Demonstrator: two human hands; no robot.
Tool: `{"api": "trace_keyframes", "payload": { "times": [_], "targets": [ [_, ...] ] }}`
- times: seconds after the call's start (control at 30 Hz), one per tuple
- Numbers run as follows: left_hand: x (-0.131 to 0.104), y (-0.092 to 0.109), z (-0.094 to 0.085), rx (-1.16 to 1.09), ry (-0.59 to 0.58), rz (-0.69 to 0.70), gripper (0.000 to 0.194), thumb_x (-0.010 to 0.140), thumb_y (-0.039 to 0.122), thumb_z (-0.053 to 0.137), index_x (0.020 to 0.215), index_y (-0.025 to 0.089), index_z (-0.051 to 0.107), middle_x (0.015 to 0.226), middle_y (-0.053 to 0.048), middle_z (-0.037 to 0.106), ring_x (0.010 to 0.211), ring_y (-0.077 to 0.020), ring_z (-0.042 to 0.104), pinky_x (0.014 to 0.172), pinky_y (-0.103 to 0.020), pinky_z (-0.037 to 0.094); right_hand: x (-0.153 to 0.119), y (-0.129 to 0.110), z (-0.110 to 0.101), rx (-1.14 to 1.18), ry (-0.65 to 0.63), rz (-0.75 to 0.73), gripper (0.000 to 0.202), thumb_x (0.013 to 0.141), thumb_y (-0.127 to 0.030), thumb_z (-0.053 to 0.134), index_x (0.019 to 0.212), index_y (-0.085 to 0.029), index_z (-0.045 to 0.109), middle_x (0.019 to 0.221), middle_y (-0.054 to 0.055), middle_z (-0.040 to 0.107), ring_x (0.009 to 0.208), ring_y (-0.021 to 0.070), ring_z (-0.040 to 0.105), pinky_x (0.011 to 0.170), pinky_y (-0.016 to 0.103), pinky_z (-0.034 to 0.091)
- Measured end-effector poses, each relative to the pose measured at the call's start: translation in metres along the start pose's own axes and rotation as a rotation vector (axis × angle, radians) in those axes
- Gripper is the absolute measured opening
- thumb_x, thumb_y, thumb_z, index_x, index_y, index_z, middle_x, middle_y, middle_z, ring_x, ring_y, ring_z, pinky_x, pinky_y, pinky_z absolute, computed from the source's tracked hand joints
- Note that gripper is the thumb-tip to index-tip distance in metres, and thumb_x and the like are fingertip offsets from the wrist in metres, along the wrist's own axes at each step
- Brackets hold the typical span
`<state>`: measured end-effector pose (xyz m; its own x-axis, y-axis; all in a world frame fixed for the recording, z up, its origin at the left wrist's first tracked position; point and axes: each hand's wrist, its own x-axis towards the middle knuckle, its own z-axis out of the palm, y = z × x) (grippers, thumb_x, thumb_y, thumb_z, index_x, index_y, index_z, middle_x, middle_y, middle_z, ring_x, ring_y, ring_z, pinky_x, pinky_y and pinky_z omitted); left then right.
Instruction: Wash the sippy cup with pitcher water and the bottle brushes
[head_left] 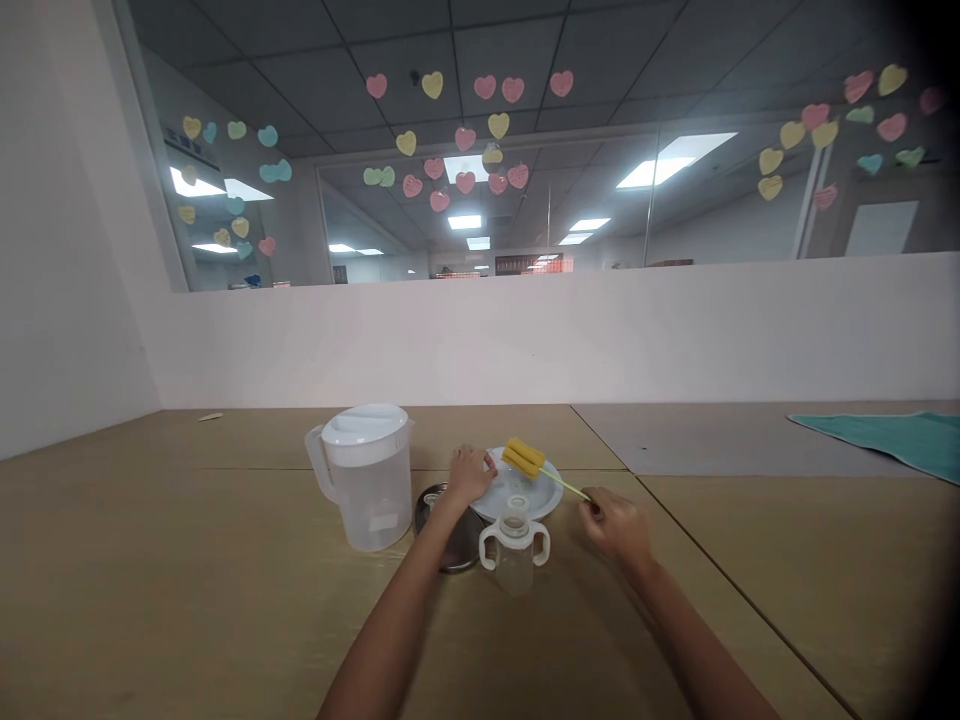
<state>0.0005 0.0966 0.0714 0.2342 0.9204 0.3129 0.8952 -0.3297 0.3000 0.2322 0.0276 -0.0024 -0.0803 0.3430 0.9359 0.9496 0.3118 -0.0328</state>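
Observation:
My right hand (619,525) is closed around the thin pale green handle of a bottle brush with a yellow sponge head (523,458). The sponge is over a shallow white bowl (553,497). My left hand (471,474) is at the bowl's left rim, its fingers curled and seemingly gripping it; part of the grip is hidden. In front of the bowl stands an uncapped clear baby bottle (515,565) with two white side handles. A small white ring-like part (517,503) shows just behind the bottle's mouth. Partly under my left forearm lies a round metal tray (461,548) with a small clear piece on it.
A lidded translucent pitcher (375,490) stands left of the tray, its handle pointing left. A teal cloth (892,440) lies at the far right of the wooden table (225,580). Behind the table is a white wall (525,345) below a window with heart-shaped notes.

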Motion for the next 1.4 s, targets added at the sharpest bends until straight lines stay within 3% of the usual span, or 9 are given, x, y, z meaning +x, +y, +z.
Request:
{"api": "trace_keyframes", "payload": {
  "times": [0.23,0.4,0.63,0.8,0.9,1.0,1.1,1.3,1.4],
  "targets": [
    [-0.007,0.011,-0.04,-0.181,0.063,0.104,0.022,0.074,0.022,0.055,0.095,0.017,0.055,0.097,-0.005,0.062,0.086,-0.0159,0.057,0.077,-0.027,0.044,0.002,-0.003,-0.003,0.083,0.104,0.005,0.018,0.076,-0.014,0.044,0.075,-0.015,0.062,0.056,-0.002,0.058,0.049,0.0087,0.051,0.052,0.02,0.033],
    [-0.017,0.013,-0.06,-0.217,0.26,0.352,0.056,0.058,0.008,0.061,0.111,0.018,0.048,0.107,-0.007,0.055,0.103,-0.0209,0.05,0.093,-0.036,0.038,0.004,-0.006,-0.007,0.157,0.119,-0.084,0.022,0.08,-0.012,0.043,0.089,-0.011,0.062,0.062,0.001,0.06,0.053,0.0087,0.053,0.055,0.02,0.037],
    [-0.028,0.026,-0.071,-0.499,-0.006,0.528,0.07,0.058,0.01,0.065,0.124,0.023,0.044,0.103,-0.004,0.057,0.091,-0.0158,0.056,0.082,-0.027,0.045,0.004,-0.006,-0.007,0.111,0.094,-0.212,0.022,0.078,-0.012,0.045,0.088,-0.014,0.065,0.058,-0.001,0.056,0.053,0.0082,0.051,0.053,0.021,0.035],
    [-0.03,0.034,-0.065,-0.715,-0.143,0.36,0.05,0.079,0.045,0.051,0.123,0.02,0.047,0.088,-0.003,0.061,0.067,-0.0113,0.058,0.06,-0.022,0.047,0.006,-0.011,-0.015,0.05,0.213,-0.266,0.026,0.075,-0.008,0.052,0.098,-0.013,0.063,0.061,0.0,0.057,0.055,0.008,0.049,0.058,0.022,0.037],
    [-0.027,0.032,-0.067,-0.599,-0.068,0.267,0.051,0.085,0.052,0.036,0.118,0.016,0.05,0.081,-0.005,0.063,0.058,-0.0122,0.057,0.057,-0.024,0.046,0.009,-0.016,-0.017,0.016,0.224,-0.292,0.027,0.076,-0.009,0.054,0.101,-0.013,0.063,0.064,0.0,0.059,0.057,0.0083,0.049,0.061,0.022,0.037],
    [-0.026,0.019,-0.075,-0.271,0.067,0.208,0.044,0.085,0.045,0.041,0.115,0.016,0.052,0.096,-0.009,0.063,0.088,-0.0192,0.06,0.078,-0.029,0.045,0.011,-0.018,-0.016,-0.033,0.165,-0.301,0.021,0.078,-0.013,0.052,0.096,-0.014,0.065,0.062,0.0,0.057,0.058,0.0087,0.05,0.06,0.023,0.035],
    [-0.026,0.002,-0.08,0.109,-0.008,0.053,0.036,0.079,0.03,0.05,0.111,0.014,0.055,0.115,-0.015,0.055,0.106,-0.0244,0.054,0.09,-0.033,0.04,0.011,-0.014,-0.013,-0.107,0.137,-0.241,0.019,0.081,-0.017,0.049,0.087,-0.015,0.067,0.06,0.001,0.057,0.056,0.0088,0.049,0.056,0.023,0.032],
    [-0.019,-0.02,-0.061,0.214,-0.344,-0.064,0.045,0.038,0.008,0.077,0.08,0.021,0.066,0.089,-0.004,0.068,0.08,-0.0231,0.063,0.067,-0.026,0.048,0.008,-0.003,-0.007,-0.2,0.143,-0.09,0.024,0.081,-0.016,0.043,0.083,-0.016,0.067,0.06,0.001,0.058,0.053,0.0087,0.049,0.054,0.023,0.031],
    [-0.015,-0.023,-0.044,0.189,-0.362,-0.087,0.045,0.035,0.009,0.078,0.077,0.02,0.066,0.084,-0.004,0.07,0.079,-0.0242,0.064,0.065,-0.026,0.048,0.007,-0.002,-0.006,-0.211,0.129,-0.074,0.023,0.08,-0.016,0.043,0.08,-0.016,0.067,0.06,0.001,0.058,0.052,0.0084,0.048,0.052,0.023,0.029]
  ]
}}
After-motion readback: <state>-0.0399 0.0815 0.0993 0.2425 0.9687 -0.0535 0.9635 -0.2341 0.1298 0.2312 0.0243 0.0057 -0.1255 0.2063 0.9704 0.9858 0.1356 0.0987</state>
